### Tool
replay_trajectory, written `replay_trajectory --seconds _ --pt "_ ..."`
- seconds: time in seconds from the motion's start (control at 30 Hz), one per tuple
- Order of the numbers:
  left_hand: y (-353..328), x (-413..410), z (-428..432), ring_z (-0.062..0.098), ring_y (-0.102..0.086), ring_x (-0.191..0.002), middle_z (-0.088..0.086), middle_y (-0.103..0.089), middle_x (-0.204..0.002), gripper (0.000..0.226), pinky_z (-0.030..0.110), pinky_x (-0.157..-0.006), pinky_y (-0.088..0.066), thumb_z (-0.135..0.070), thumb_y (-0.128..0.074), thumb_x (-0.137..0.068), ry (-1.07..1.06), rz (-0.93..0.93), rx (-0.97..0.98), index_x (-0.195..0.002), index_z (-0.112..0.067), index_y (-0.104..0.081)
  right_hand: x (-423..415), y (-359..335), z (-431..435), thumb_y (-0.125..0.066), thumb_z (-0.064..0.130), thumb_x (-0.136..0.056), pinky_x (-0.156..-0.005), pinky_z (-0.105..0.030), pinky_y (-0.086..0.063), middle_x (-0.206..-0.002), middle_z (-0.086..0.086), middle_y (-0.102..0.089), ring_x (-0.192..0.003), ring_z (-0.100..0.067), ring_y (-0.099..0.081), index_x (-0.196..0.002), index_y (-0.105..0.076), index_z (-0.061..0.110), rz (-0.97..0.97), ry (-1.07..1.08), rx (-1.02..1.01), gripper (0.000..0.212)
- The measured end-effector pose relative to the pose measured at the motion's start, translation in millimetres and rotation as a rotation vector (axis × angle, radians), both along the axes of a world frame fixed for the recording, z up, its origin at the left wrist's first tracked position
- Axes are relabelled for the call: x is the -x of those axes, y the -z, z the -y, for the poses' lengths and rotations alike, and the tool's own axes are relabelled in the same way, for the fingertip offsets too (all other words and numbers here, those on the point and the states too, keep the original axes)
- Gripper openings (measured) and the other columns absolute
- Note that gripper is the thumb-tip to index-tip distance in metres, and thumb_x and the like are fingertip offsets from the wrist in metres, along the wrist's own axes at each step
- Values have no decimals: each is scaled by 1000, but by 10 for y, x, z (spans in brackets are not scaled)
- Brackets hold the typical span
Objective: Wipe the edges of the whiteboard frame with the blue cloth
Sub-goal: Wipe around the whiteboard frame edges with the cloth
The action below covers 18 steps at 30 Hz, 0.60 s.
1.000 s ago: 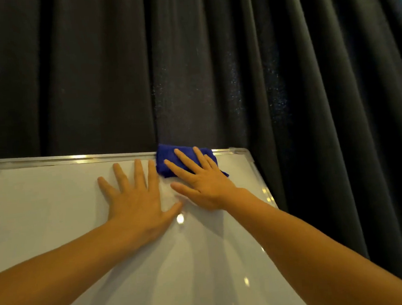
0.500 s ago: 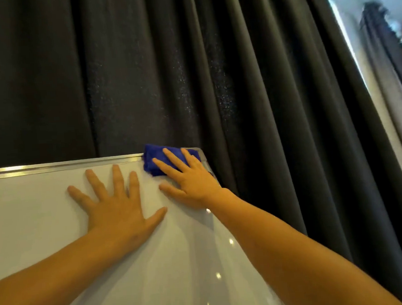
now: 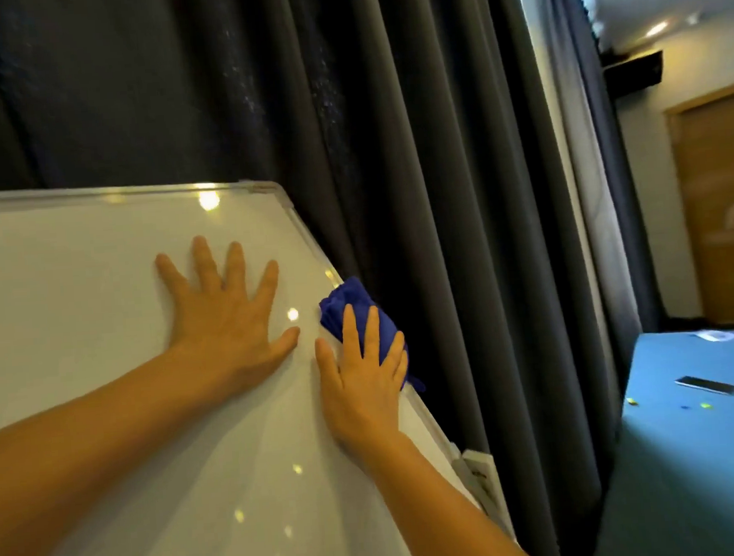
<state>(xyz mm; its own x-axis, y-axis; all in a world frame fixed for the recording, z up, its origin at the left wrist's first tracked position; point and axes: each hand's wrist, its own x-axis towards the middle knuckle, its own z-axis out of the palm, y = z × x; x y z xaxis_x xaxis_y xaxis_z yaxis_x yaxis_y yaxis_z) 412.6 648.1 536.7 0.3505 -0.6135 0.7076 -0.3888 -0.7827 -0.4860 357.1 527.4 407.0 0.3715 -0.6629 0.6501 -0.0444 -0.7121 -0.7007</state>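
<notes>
The whiteboard (image 3: 75, 298) fills the lower left, with a silver metal frame (image 3: 301, 230) along its top and right edges. My right hand (image 3: 361, 378) presses a folded blue cloth (image 3: 350, 305) flat against the right edge of the frame, below the top right corner. Its fingers lie stretched over the cloth, and the cloth's lower part is hidden under them. My left hand (image 3: 224, 313) lies flat on the white surface with fingers spread, just left of the right hand, holding nothing.
Dark grey curtains (image 3: 412, 144) hang right behind and beside the board. At the right stands a blue table (image 3: 680, 429) with a phone (image 3: 707, 385) and small bits on it. A wooden door (image 3: 725, 209) is at the far right.
My right hand and the cloth have moved from the top edge round the top right corner and down the right edge. The view has swung to the right.
</notes>
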Motion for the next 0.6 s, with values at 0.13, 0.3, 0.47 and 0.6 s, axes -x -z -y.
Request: replay_trajectory --seconds 0.13,0.3,0.47,0.6 --pt "586 270 324 58 13 -141 23 5 -162 108 77 -105 9 -87 -2 -68 85 0 -204 -154 -23 -1 539 864 -156 -15 69 -93 -115 -42 19 -143 38 37 -141 -14 37 -132 25 68 -49 35 -131 56" --pt "1237 572 536 56 14 -142 17 10 -163 96 78 -102 11 -85 -6 -74 271 15 -453 -154 -31 4 1023 1711 -368 -18 73 -88 -114 -32 13 -149 41 26 -140 -5 35 -139 16 65 -74 12 -139 62" --pt "1963 935 521 56 17 -141 17 12 -163 96 80 -99 14 -84 -16 -77 302 -23 -652 -154 -30 5 1399 2687 -204 -24 68 -94 -119 -46 6 -157 26 19 -148 -23 22 -152 2 47 -260 170 -588 67" --pt "2175 1078 477 59 17 -140 19 10 -163 94 81 -99 15 -83 -18 -79 328 -16 -703 -154 -31 1 1715 3137 -153 -20 71 -93 -116 -61 9 -164 8 12 -147 -40 17 -152 8 44 -410 276 -1002 70"
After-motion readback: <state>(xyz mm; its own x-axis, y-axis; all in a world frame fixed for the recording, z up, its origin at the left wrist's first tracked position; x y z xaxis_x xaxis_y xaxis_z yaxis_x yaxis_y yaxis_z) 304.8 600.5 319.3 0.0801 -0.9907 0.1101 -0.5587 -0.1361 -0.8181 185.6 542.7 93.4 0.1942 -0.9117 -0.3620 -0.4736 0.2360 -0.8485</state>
